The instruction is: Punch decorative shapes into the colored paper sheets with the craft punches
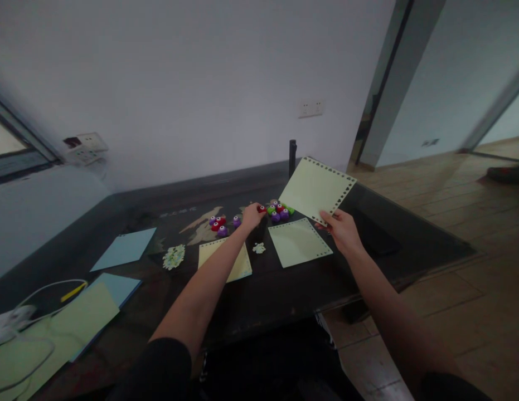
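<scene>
Your right hand (342, 229) is raised just above the desk (284, 289) and pinches a pale green sheet (316, 189) by its lower corner, thumb on top and fingers closed beneath. The sheet stands tilted up off the desk, and its edges carry a punched border of small holes.

Your left hand (251, 216) reaches far forward and is curled over a small red punch (261, 209); its fingertips touch the punch, but how firm the grip is cannot be made out.

Just right of that hand sits a cluster of small punches (280, 211) in purple, green and red, lying below the raised sheet. To the left of the hand is a second group of punches (218, 224), red and purple.

Nearer to you, between your two forearms, a second pale green sheet (299, 243) with a punched border lies flat on the desk. A yellow sheet (242, 266) lies partly under your left forearm, with a small heap of paper cut-outs (258, 248) just beside it and a larger heap (174, 257) further left.

Beyond that lie a blue sheet (124, 249), then more blue and green sheets (87, 312), a yellow pen (73, 292) and white cables (20, 317) at the left edge.
</scene>
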Demonstrator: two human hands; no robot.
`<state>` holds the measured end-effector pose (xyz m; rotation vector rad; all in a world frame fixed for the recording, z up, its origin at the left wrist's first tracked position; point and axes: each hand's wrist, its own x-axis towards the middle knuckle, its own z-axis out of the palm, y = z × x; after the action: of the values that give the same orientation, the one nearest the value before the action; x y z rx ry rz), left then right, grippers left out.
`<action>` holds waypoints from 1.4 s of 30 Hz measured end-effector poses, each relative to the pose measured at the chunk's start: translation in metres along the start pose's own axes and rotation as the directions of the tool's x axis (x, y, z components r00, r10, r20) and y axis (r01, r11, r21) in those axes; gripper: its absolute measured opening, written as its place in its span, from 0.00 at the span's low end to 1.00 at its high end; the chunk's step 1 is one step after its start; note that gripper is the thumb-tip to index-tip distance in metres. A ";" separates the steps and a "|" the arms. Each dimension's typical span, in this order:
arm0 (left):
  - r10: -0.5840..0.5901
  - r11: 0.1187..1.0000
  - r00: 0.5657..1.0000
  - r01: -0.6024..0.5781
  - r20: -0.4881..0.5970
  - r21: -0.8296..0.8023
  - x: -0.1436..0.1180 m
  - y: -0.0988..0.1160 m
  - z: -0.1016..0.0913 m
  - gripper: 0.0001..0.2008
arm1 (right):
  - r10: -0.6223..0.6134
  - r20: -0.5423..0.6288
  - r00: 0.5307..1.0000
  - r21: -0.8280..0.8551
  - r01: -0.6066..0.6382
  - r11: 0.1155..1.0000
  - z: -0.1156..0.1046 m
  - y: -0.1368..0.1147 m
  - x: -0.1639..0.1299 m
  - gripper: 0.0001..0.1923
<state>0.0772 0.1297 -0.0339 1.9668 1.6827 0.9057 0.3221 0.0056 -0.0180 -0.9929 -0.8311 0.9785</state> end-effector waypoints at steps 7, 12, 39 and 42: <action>-0.032 0.999 0.999 0.033 -0.030 0.028 0.015 -0.006 0.015 0.07 | 0.033 0.024 0.999 -0.025 -0.032 0.999 0.009 0.000 -0.008 0.17; -0.009 1.000 0.998 0.010 -0.055 0.015 0.011 -0.003 0.008 0.14 | 0.042 0.048 0.998 -0.061 -0.039 0.997 0.011 0.000 -0.010 0.18; 0.129 0.946 0.991 -0.111 0.039 -0.305 -0.111 0.038 -0.042 0.05 | -0.038 0.155 0.987 -0.405 0.098 0.909 -0.002 0.006 -0.005 0.15; 0.102 0.920 0.995 -0.087 0.019 -0.383 -0.115 0.040 -0.037 0.13 | -0.081 0.159 0.984 -0.463 0.147 0.874 -0.006 0.002 -0.005 0.17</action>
<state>0.0730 0.0062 -0.0058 1.7948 1.2791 1.1262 0.3255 -0.0007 -0.0223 -1.2859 -1.2697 0.7574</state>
